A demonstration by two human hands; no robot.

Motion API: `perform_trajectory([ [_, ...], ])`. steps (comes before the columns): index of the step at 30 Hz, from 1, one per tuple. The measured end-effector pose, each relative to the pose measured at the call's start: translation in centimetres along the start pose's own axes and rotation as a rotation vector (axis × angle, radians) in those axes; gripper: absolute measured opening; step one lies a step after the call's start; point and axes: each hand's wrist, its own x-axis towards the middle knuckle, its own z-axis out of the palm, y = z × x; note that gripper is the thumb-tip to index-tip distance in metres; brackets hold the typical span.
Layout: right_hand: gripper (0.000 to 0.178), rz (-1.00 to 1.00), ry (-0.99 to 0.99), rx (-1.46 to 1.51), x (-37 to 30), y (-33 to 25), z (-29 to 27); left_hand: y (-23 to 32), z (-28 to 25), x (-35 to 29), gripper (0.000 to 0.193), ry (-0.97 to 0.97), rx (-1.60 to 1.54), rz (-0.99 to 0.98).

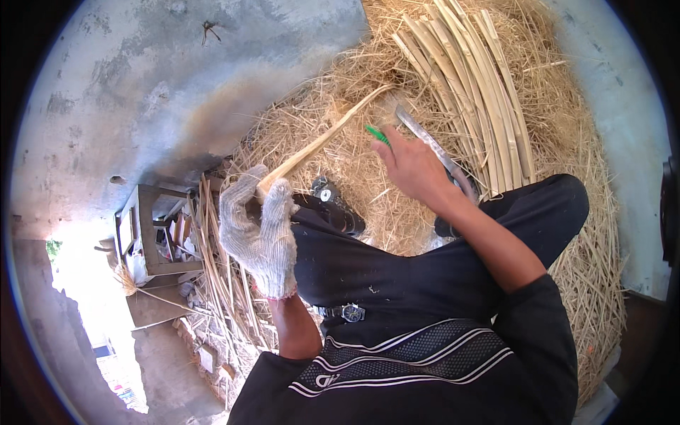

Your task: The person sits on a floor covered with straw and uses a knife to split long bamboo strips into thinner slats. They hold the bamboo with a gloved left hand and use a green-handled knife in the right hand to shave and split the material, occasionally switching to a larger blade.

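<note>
My left hand [258,230], in a knitted white glove, is closed around the thick near end of a pale wooden strip [322,142]. The strip slants away to the upper right and narrows toward its far end. Bare, my right hand [414,164] is closed on a thin green handle [377,134] that pokes out past the thumb; the rest of that tool is hidden in the fist. Just beyond that hand lies a long knife [423,133] with a curved metal blade, its lower end by my right leg.
A bundle of pale split strips [482,92] lies at the upper right on a thick bed of shavings [559,106]. More long strips [219,248] lean at the left beside a wooden frame [152,234]. A stained wall [170,85] closes the far left. A wristwatch [353,312] shows at my waist.
</note>
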Motion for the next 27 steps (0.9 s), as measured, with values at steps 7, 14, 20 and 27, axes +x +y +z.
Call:
perform_trajectory([
  [7,0.022,-0.319,0.030,0.353,-4.2,-8.2,-2.4,0.9,0.4,-0.3,0.027,-0.028,0.023,0.053],
  [14,0.020,-0.135,-0.057,0.167,-3.9,-7.4,-1.8,1.2,1.2,-0.9,0.027,0.007,-0.022,-0.007],
  [20,0.023,-0.179,0.032,0.082,-2.8,-6.4,-0.2,1.2,1.7,-0.8,0.023,-0.035,0.023,0.074],
  [27,0.024,-0.165,-0.089,0.095,-3.7,-8.1,-0.8,1.0,0.8,-1.2,0.018,-0.026,0.007,0.083],
])
